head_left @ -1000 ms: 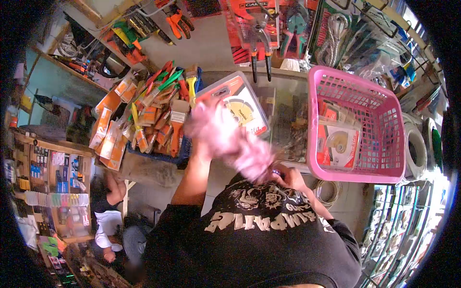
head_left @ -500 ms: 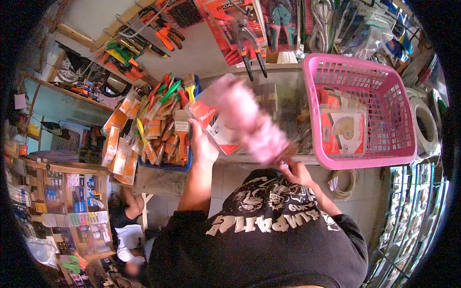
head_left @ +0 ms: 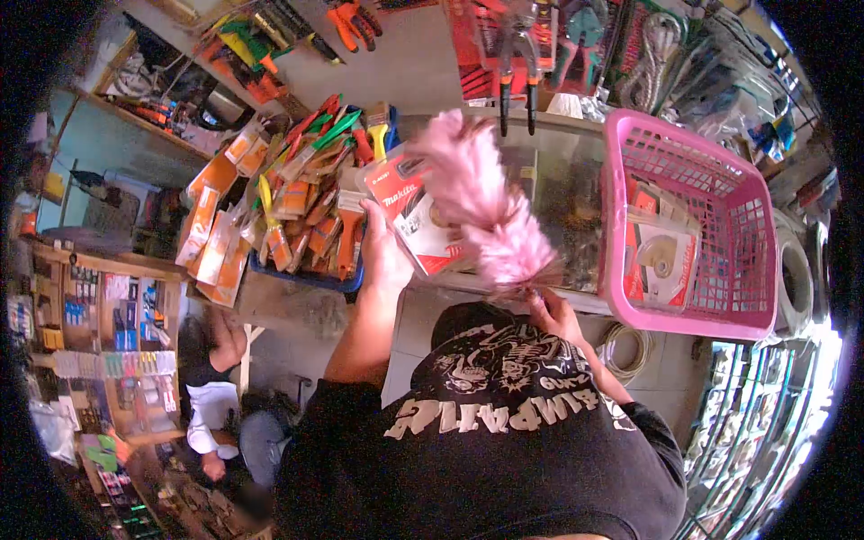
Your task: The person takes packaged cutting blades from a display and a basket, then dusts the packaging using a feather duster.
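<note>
1. Pink duster (head_left: pixel 490 202) has moved off the left hand (head_left: pixel 387 256); now it crosses the packet (head_left: pixel 419 230), leaving the left print visible.
2. Left fingers pinch this packet over the bench (head_left: pixel 571 171).
3. Right hand's (head_left: pixel 553 319) fingers grip the duster.

The brand name "Makita" stands in white on the red panel of a package (head_left: pixel 401 202) at the frame's centre. A package (head_left: pixel 660 256) in the pink basket (head_left: pixel 616 225), at right, bears what looks like the same name along its edge. Bold pale lettering on the black shirt (head_left: pixel 486 468), lower centre, cannot be read with certainty.
</note>
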The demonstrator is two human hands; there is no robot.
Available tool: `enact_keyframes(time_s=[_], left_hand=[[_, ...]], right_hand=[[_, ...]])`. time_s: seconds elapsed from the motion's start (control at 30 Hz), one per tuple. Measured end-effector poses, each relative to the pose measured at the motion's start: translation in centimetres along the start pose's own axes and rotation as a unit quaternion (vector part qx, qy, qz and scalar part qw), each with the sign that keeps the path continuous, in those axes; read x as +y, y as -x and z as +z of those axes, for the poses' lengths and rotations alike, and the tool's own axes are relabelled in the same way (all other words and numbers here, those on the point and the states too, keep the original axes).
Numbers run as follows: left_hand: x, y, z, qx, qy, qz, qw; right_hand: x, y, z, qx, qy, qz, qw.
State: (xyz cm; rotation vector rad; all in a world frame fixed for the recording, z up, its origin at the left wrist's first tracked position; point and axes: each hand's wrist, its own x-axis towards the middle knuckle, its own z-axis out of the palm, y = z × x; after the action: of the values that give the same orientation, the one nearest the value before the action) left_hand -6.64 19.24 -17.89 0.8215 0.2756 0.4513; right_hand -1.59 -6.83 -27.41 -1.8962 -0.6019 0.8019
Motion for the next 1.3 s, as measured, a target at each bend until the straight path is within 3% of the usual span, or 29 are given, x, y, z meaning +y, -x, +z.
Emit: enact_keyframes(time_s=[0.07, 0.1, 0.13, 0.2, 0.27, 0.3, 0.4, 0.43, 0.57, 0.67, 0.7, 0.8, 0.83, 0.93, 1.0, 1.1, 1.2, 1.3], left_hand=[[0.5, 0.5, 0.3, 0.022, -0.005, -0.003, 1.0], [-0.1, 0.4, -0.5, 0.068, -0.037, 0.005, 0.997], [0.0, 0.4, -0.5, 0.055, -0.049, 0.016, 0.997], [0.4, 0.5, -0.3, 0.03, -0.071, 0.039, 0.996], [0.4, 0.8, 0.2, 0.015, 0.045, 0.048, 0.998], [0.2, 0.7, -0.5, 0.033, 0.042, 0.042, 0.998], [0.2, 1.0, -1.8, 0.074, -0.027, 0.005, 0.997], [0.4, 0.9, -1.7, 0.065, -0.011, 0.016, 0.998], [0.9, 0.6, -0.9, 0.039, 0.047, 0.03, 0.998], [0.7, 0.1, -1.4, 0.01, -0.084, 0.04, 0.996], [0.5, 0.1, -1.5, 0.0, -0.042, 0.019, 0.999], [0.0, 0.2, -1.7, -0.02, 0.09, -0.034, 0.995], [-0.2, 0.2, -1.7, -0.007, 0.076, -0.014, 0.997], [-0.1, 0.4, -0.6, 0.054, 0.03, 0.011, 0.998], [0.5, -0.1, -1.8, 0.04, -0.048, -0.01, 0.998], [1.1, 1.1, -0.2, 0.031, 0.022, 0.018, 0.999], [0.9, 1.2, -2.5, 0.028, -0.107, 0.017, 0.994], [0.5, 1.1, -1.0, 0.039, 0.016, 0.05, 0.998]], right_hand=[[-1.1, 0.1, -1.0, -0.06, 0.005, 0.009, 0.998], [-1.7, 0.3, -1.3, -0.07, 0.039, -0.076, 0.994], [-2.3, 0.4, -1.4, -0.065, 0.087, -0.12, 0.987], [-1.1, -0.1, -0.9, 0.003, 0.013, -0.148, 0.989], [-0.8, -0.8, -0.9, -0.025, -0.047, 0.022, 0.998], [-1.0, -1.0, -0.8, -0.039, -0.078, 0.109, 0.99], [-2.8, -0.2, -1.8, -0.105, 0.072, -0.078, 0.989], [-0.4, -0.9, -0.9, -0.044, 0.048, -0.2, 0.978], [-2.9, -0.5, -1.7, -0.031, 0.011, 0.075, 0.997], [-0.8, -0.4, -0.9, -0.006, 0.138, -0.255, 0.957], [-1.0, 0.5, -1.2, -0.028, 0.141, -0.176, 0.974], [-1.2, 1.2, -1.6, 0.043, 0.0, 0.006, 0.999], [-1.8, 1.2, -1.7, 0.041, 0.0, 0.053, 0.998], [-0.4, 1.1, -2.0, 0.016, 0.105, -0.108, 0.989], [-2.1, 0.9, -2.3, 0.004, 0.11, -0.103, 0.989], [-3.8, 1.0, -1.8, -0.01, 0.067, -0.074, 0.995], [-3.2, 0.6, -1.8, -0.068, 0.139, -0.092, 0.984], [-3.0, 0.6, -1.5, -0.011, 0.055, -0.049, 0.997]])
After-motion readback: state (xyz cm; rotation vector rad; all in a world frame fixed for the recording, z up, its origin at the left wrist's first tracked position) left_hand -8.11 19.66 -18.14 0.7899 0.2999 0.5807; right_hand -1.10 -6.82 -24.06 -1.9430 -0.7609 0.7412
